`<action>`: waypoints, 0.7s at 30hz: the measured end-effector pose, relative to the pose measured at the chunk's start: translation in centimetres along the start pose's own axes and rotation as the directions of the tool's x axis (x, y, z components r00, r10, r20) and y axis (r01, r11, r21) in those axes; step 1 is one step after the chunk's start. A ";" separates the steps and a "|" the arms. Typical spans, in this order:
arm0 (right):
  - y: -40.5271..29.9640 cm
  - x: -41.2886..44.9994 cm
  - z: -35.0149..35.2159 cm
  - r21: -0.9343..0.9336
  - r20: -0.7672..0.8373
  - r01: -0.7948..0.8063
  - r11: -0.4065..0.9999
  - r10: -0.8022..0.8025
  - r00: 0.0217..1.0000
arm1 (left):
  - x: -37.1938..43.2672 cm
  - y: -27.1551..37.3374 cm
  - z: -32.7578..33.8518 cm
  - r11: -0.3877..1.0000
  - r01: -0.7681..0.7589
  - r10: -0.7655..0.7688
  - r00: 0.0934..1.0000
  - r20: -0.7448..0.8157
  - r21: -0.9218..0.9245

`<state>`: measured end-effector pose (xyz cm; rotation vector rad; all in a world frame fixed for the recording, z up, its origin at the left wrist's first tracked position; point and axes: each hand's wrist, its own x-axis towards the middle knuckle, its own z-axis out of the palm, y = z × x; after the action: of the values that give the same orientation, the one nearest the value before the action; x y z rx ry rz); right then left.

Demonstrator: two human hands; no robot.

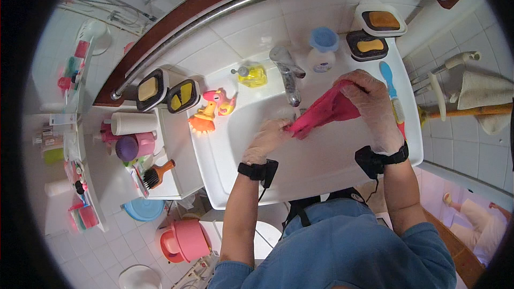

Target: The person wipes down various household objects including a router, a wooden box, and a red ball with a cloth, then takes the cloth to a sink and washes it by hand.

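A pink-red cloth (pixel 327 110) is stretched between my two hands above the white sink basin (pixel 305 168). My left hand (pixel 269 138), in a thin see-through glove, pinches its lower left end. Gripping the wide upper right end is my right hand (pixel 367 100), gloved the same way. The metal faucet (pixel 290 76) stands behind the cloth, at the back of the sink. Black straps with small boxes circle both wrists.
On the sink's rim stand a yellow soap bottle (pixel 252 75), a blue-topped bottle (pixel 322 52), toy figures (pixel 217 106), soap dishes (pixel 367 46) and a blue-handled brush (pixel 387 76). A wooden hairbrush (pixel 158 173) lies left. A person (pixel 478 222) is at lower right.
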<state>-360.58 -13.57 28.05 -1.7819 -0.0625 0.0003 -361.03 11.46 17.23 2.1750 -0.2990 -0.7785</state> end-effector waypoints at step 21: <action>21.2 -2.0 11.5 -0.506 0.357 0.085 0.858 0.119 0.926 | -4.4 2.2 3.2 -0.034 -0.243 0.102 0.964 -0.245 -0.969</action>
<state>-362.11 -6.81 4.82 -2.3018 -0.3553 0.3761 -366.37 9.98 19.21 0.6467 0.0994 -0.4199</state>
